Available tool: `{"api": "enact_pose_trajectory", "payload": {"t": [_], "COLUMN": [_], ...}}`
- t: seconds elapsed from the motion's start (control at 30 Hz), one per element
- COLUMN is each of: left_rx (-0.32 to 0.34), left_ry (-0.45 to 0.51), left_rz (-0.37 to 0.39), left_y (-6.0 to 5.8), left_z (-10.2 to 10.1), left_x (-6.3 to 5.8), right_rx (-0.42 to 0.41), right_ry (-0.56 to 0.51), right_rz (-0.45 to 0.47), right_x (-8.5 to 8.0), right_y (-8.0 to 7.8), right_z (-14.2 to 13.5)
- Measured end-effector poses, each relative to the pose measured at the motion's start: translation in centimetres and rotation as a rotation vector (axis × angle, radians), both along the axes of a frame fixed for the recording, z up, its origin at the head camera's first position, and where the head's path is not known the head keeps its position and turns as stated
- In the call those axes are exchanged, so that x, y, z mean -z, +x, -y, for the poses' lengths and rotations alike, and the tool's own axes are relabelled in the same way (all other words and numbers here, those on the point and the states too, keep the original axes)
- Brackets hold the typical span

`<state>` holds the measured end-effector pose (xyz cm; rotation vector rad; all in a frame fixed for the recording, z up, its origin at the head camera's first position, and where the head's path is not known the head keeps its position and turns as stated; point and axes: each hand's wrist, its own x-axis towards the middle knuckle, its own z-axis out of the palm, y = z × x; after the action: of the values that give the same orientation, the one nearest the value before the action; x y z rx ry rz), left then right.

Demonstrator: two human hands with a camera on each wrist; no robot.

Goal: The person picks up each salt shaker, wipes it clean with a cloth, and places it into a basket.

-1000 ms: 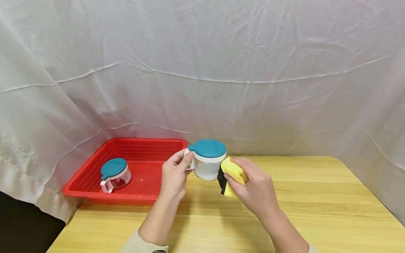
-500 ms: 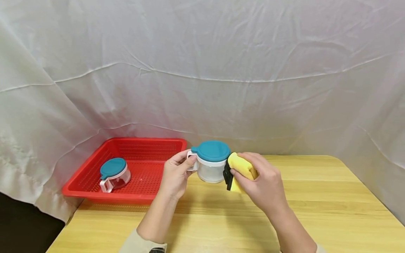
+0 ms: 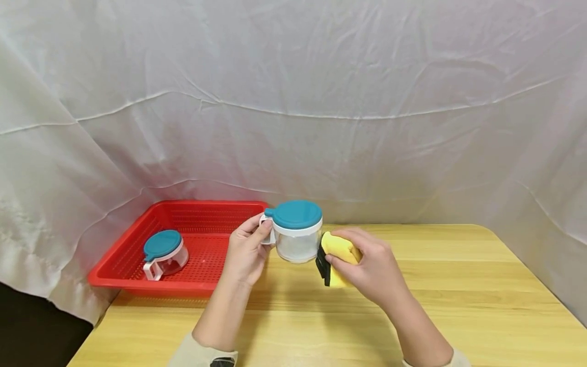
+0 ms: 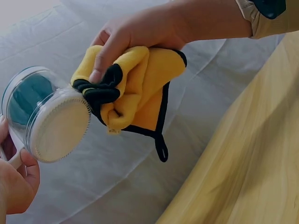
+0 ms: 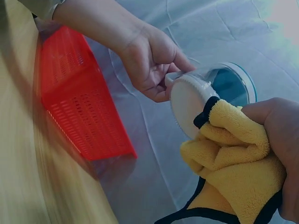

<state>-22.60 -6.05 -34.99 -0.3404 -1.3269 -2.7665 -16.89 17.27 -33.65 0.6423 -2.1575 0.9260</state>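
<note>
My left hand (image 3: 247,250) grips the white handle of a clear seasoning jar (image 3: 298,244) with a blue lid, held upright above the table. Bunched in my right hand (image 3: 369,262) is a yellow cloth (image 3: 341,250) with black edging, its folds right at the jar's right side. In the left wrist view the cloth (image 4: 135,88) meets the jar near its base (image 4: 60,126), and a corner with a black loop hangs down. The right wrist view has the cloth (image 5: 233,154) overlapping the jar's lower wall, while my left fingers (image 5: 161,93) hold the handle.
A red perforated basket (image 3: 206,293) stands at the left on the wooden table (image 3: 458,306). Inside it sits a second jar (image 3: 167,252) with a blue lid and white handle. A pale curtain (image 3: 293,102) hangs behind the table and along both sides.
The jar and both hands shifted slightly right and then back left. The cloth stays beside the jar's right side, now a bit lower than half a second ago. The basket has not moved.
</note>
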Motion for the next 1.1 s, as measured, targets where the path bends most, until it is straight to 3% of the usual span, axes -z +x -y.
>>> {"api": "enact_pose_trajectory", "payload": {"t": [0.2, 0.4, 0.63, 0.77, 0.97, 1.1], "left_rx": [0.031, 0.073, 0.066, 0.055, 0.04, 0.04], "left_ry": [-0.041, -0.126, -0.168, -0.151, -0.036, 0.014], "left_rz": [-0.009, -0.017, -0.028, -0.038, -0.019, -0.019], "left_y": [0.0, -0.1, -0.1, 0.0, -0.1, -0.3], "left_z": [0.2, 0.2, 0.0, -0.1, 0.4, 0.9], "left_x": [0.0, 0.3, 0.5, 0.4, 0.1, -0.1], "right_rx": [0.011, -0.012, -0.004, -0.017, -0.064, -0.076], "right_ry": [0.026, -0.041, -0.084, -0.075, -0.02, 0.007], "right_rz": [-0.005, 0.008, 0.035, 0.018, -0.061, -0.053], "right_x": [-0.2, -1.2, -1.8, -1.7, -0.6, 0.0], "right_y": [0.2, 0.7, 1.3, 1.3, 0.7, 0.4], "right_z": [-0.2, -0.6, -0.8, -0.7, 0.4, 0.9]}}
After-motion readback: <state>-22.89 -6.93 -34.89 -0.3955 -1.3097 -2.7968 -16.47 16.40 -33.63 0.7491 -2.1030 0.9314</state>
